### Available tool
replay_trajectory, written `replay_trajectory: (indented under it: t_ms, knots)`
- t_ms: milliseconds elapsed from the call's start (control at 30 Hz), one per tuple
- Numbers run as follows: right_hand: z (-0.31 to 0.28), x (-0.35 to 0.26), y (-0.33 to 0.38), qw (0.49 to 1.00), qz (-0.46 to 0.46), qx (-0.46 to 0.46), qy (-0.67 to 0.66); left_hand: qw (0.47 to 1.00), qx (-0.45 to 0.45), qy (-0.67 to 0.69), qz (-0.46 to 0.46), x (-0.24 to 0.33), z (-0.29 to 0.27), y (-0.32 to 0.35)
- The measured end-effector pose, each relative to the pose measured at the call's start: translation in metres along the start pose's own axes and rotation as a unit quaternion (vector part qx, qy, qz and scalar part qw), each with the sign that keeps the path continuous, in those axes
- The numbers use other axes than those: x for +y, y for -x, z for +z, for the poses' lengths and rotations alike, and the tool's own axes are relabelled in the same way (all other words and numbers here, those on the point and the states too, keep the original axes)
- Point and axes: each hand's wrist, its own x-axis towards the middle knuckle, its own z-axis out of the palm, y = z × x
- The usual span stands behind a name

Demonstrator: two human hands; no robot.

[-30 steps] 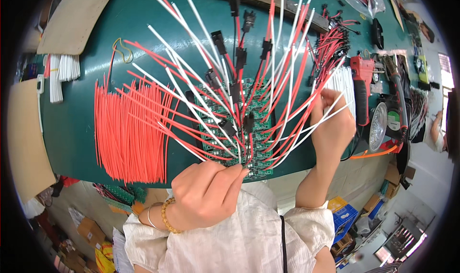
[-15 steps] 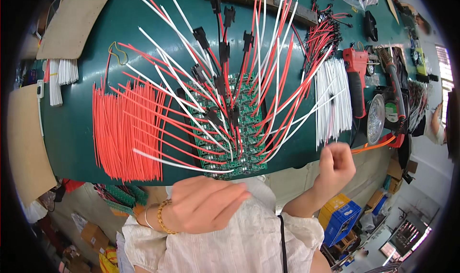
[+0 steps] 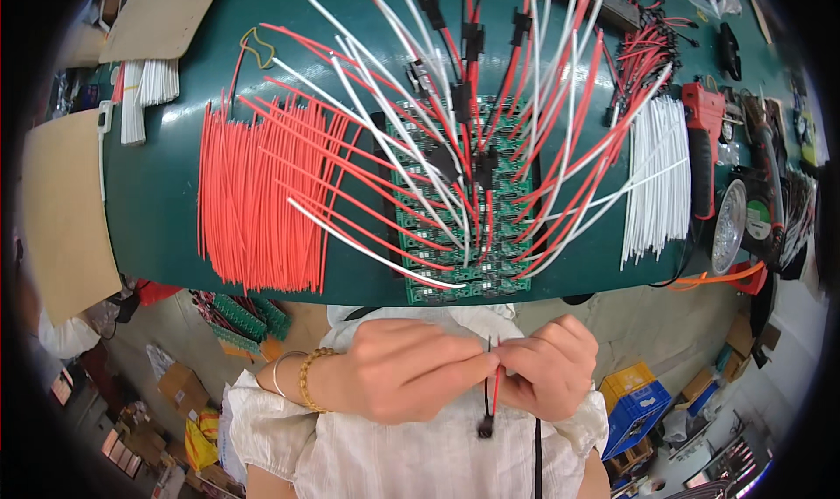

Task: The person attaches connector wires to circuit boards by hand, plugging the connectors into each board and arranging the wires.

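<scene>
Close to my body, beyond the table's near edge, my left hand [image 3: 420, 372] and my right hand [image 3: 551, 368] meet with fingertips pinched. Between them is a connector lead [image 3: 486, 425], with one red and one black wire and a small black plug hanging down. The wire ends poke up just above my fingertips. In front of my hands lies a panel of green circuit boards [image 3: 420, 294]. Red and white wires fan out from both its sides, and several black plugs on red and black leads rise from its middle.
Left of the panel lies a bundle of red wires [image 3: 262, 210]; to its right, a bundle of white wires [image 3: 656, 184]. Further right are a red and black gun-shaped tool [image 3: 703, 149] and a clear round dish [image 3: 728, 228]. More connector leads [image 3: 652, 52] lie at the back right.
My right hand has come down and left from beside the white wires to meet my left hand, which moved slightly right. The connector lead now shows between them. The view has shifted.
</scene>
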Motion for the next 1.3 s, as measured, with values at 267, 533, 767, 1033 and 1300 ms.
replay_trajectory:
  t_ms: [267,533,767,1033,1300]
  knots:
    - [0.025,0.014,-0.007,0.986,-0.065,0.132,0.079,0.975,0.029,-0.209,0.064,-0.004,-0.009,0.007]
    - [0.032,0.016,-0.006,0.983,-0.055,0.156,0.080,0.976,0.045,-0.201,0.070,-0.008,-0.008,0.007]
    - [0.027,0.015,-0.006,0.986,-0.049,0.129,0.091,0.977,0.044,-0.198,0.070,-0.012,-0.007,0.006]
    - [0.027,0.014,-0.013,0.990,-0.018,0.128,0.058,0.981,0.076,-0.173,0.041,-0.013,-0.002,0.010]
    - [0.027,0.013,-0.012,0.991,-0.008,0.128,0.040,0.979,0.067,-0.183,0.061,-0.011,-0.007,0.008]
